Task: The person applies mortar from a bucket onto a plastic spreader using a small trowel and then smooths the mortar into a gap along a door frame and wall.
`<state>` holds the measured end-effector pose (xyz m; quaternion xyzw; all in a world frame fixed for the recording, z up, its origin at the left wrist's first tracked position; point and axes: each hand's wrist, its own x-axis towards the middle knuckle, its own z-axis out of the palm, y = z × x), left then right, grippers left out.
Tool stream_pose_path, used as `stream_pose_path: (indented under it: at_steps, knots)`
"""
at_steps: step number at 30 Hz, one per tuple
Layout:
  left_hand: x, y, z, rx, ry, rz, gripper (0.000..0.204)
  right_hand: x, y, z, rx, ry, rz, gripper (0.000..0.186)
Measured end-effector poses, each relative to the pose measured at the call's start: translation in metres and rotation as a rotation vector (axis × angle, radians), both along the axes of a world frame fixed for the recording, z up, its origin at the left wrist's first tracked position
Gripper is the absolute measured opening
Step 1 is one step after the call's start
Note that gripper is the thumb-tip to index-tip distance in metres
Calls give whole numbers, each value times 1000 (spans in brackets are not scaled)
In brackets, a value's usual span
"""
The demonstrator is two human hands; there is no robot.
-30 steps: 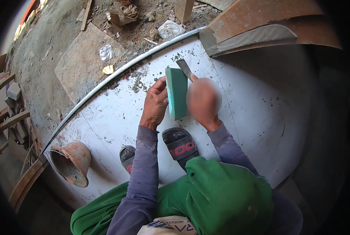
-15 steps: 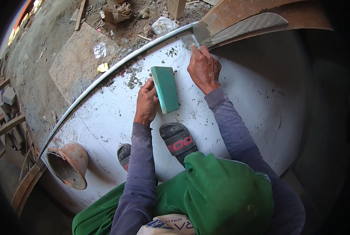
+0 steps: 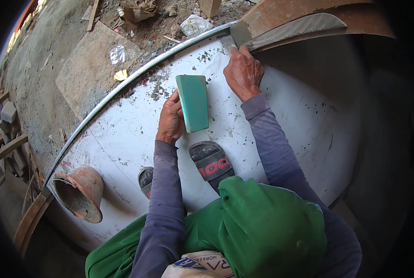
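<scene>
My left hand [image 3: 171, 119] is closed on the left edge of a green tapered flat block [image 3: 194, 103], held with its broad face up over the white surface [image 3: 123, 139]. Most of the fingers are hidden behind it. Farther off and to the right, my right hand [image 3: 245, 72] pinches a small flat scraper [image 3: 227, 41], largely covered by the fingers. Its pale thin blade lies at the corner where the metal edge strip [image 3: 123, 83] meets an upright brown panel [image 3: 281, 21]. Dark mortar crumbs [image 3: 158, 90] dot the white surface between the strip and the block.
A mortar-stained bucket [image 3: 84, 192] lies tipped on the left. My sandalled foot [image 3: 209, 160] is just below the block. Grey ridged mortar [image 3: 304, 30] coats part of the brown panel. Beyond the strip are rubble, a crumpled plastic bag [image 3: 195, 25] and wood offcuts.
My right hand has pushed the scraper slightly away from me, closer into the corner. The green block has turned slightly, showing less of its left side.
</scene>
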<state>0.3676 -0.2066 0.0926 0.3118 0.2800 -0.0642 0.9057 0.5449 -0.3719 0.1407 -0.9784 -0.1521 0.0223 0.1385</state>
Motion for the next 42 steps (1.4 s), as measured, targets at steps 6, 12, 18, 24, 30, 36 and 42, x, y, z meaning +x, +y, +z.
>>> stream_pose_path:
  at_steps: [6, 12, 18, 24, 30, 36, 42]
  knots:
    - [1, 1, -4, -11, -17, -3, 48, -20, -22, 17, -37, 44, -2, 18]
    - [0, 2, -4, -30, -21, -13, 48, -10, -7, 6, 23, -6, 26, 17]
    - [1, 1, -3, -23, -18, -18, 48, 6, 8, 2, -6, -13, 2, 16]
    - [1, 1, -5, -19, -11, -21, 49, 1, 2, 2, -2, -12, -3, 16]
    - [3, 1, -4, -48, -29, -32, 49, 7, 1, -3, 7, -14, -9, 16]
    - [1, 3, -7, -27, -31, -30, 49, -4, -10, -1, -22, 16, 11, 18]
    - [1, 3, -9, -20, -13, -43, 49, -18, -29, 2, -39, 6, 9, 21]
